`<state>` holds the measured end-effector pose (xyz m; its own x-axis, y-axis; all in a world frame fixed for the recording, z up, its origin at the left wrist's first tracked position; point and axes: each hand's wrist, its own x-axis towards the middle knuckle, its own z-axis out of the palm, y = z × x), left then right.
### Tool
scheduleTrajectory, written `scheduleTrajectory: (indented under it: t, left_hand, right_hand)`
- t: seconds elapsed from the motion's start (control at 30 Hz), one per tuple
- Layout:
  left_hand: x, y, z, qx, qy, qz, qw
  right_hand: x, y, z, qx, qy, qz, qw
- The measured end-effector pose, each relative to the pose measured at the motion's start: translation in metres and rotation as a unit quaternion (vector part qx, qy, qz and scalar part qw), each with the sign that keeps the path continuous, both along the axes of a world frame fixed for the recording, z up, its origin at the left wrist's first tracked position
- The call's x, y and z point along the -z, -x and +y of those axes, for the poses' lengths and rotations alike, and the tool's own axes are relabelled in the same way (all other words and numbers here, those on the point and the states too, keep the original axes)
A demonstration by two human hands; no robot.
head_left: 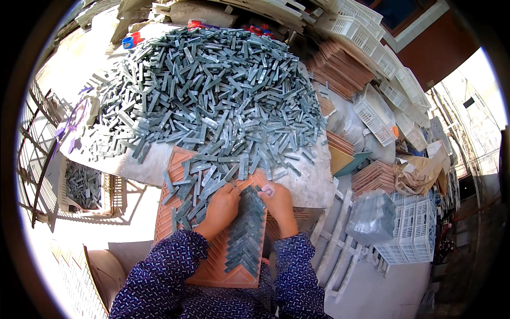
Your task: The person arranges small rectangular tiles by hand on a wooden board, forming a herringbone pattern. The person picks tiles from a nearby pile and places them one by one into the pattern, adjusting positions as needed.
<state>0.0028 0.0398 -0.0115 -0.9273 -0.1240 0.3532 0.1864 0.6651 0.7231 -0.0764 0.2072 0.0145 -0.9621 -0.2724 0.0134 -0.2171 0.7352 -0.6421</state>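
Orange grooved mould tray (212,271) lies on the person's lap, its far end resting on the near edge of the tabletop (308,186). Down its middle runs a strip of grey tiles (245,234) set in a herringbone pattern, from the tray's near end up to the hands. The tray's far-left corner is covered by loose tiles spilled from the pile.

Left hand (222,204): fingers curled down, tips on the loose tiles at the far end of the strip, just left of it. Whether a tile is pinched, I cannot tell.
Right hand (277,199): fingers bent, pressing at the strip's far right end; a pale fingertip cover shows on one finger. What it grips, if anything, I cannot tell.
The hands are just beside each other, nearly touching.

Containers:
- Big heap of grey tile sticks (212,90) covers most of the tabletop, reaching its near edge.
- White lattice crate (87,189) below the tabletop's left edge, part-filled with the same grey sticks.
- Empty white lattice baskets (377,111) stacked along the right side and far-right corner.
- White crates (411,228) on the floor at right, with a bag (372,215) of clear-wrapped grey pieces on them.
- Small blue and red cups (131,40) at the far-left corner.

Stacks of orange trays (340,69) stand past the right edge of the heap; more lie lower right (374,178).
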Motion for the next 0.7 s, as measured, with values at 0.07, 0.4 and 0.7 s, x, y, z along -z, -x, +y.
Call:
scheduleTrajectory:
  t: [0.07, 0.4, 0.7]
  left_hand:
    - [0.000, 0.000, 0.000, 0.000, 0.004, 0.002, 1.000]
    - [0.006, 0.001, 0.001, -0.010, 0.009, -0.014, 1.000]
    - [0.004, 0.000, 0.000, 0.006, 0.001, 0.031, 0.999]
  right_hand:
    - [0.009, 0.001, 0.002, -0.021, -0.042, 0.011, 0.999]
    - [0.010, 0.020, -0.007, -0.004, 0.037, -0.026, 0.999]
    - [0.019, -0.014, 0.011, 0.027, -0.008, 0.044, 0.999]
